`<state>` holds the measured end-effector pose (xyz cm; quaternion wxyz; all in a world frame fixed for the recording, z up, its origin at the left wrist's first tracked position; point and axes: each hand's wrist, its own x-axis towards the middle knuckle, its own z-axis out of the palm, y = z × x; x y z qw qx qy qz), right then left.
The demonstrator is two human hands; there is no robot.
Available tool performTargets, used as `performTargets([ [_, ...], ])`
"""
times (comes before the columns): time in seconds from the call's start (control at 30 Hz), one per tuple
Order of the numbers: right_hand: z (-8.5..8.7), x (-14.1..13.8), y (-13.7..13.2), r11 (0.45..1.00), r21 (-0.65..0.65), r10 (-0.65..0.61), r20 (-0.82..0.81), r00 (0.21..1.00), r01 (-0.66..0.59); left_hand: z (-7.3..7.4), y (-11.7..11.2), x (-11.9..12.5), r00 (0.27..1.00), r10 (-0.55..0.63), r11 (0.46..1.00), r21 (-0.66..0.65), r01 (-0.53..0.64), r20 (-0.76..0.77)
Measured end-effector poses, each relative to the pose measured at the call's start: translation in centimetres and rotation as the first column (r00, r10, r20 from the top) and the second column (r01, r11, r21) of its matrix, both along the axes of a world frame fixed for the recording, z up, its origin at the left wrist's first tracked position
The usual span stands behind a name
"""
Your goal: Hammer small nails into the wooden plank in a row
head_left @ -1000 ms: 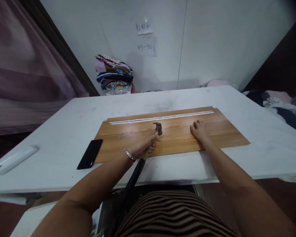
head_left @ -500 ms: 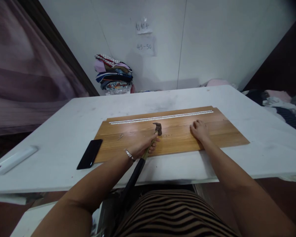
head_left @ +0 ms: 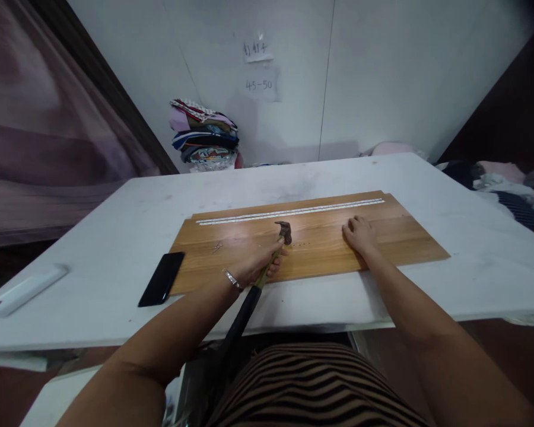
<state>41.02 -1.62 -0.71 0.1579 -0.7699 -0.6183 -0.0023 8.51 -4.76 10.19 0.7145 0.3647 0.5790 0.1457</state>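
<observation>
A wooden board [head_left: 400, 240] lies flat on a white table [head_left: 115, 249]. My left hand [head_left: 256, 264] is wrapped round the handle of a hammer [head_left: 283, 229], close under its dark head, which rests over the board's middle beside a short row of small nails. The hammer's black grip reaches back past the table edge. My right hand [head_left: 360, 232] lies on the board to the right, fingers loosely curled, holding nothing. A white strip [head_left: 289, 212] runs along the board's far edge. A couple of loose nails [head_left: 218, 246] sit on the board's left part.
A black phone [head_left: 161, 286] lies on the table at the board's left end. A white bar-shaped object [head_left: 22, 289] sits near the table's left edge. Folded fabrics [head_left: 204, 135] are stacked against the white wall behind. Clothes lie at the far right.
</observation>
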Motion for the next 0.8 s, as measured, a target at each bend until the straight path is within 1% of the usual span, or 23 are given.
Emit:
performTargets([
  [0.17,-0.03,-0.01,0.03,1.0,-0.003,0.002,-0.005,1.0,-0.002,-0.41,0.06,-0.01,1.0,0.01,1.0,-0.006,-0.01,-0.014],
  [0.4,0.1,-0.06,-0.03,1.0,-0.005,-0.007,-0.014,1.0,0.006,-0.25,0.27,-0.26,0.998,-0.01,1.0,0.013,0.009,0.054],
  [0.53,0.02,-0.04,0.01,1.0,0.004,-0.003,-0.011,1.0,0.003,-0.08,0.19,-0.15,0.999,-0.009,1.0,0.013,0.008,0.041],
  [0.67,-0.02,-0.07,0.05,1.0,0.015,0.002,-0.006,1.0,-0.002,-0.35,0.19,-0.02,1.0,0.012,1.0,-0.023,-0.012,-0.006],
  [0.8,0.08,-0.15,-0.01,1.0,0.007,0.002,-0.005,1.0,-0.002,-0.6,0.26,0.01,1.0,0.002,0.999,-0.041,-0.002,-0.007],
])
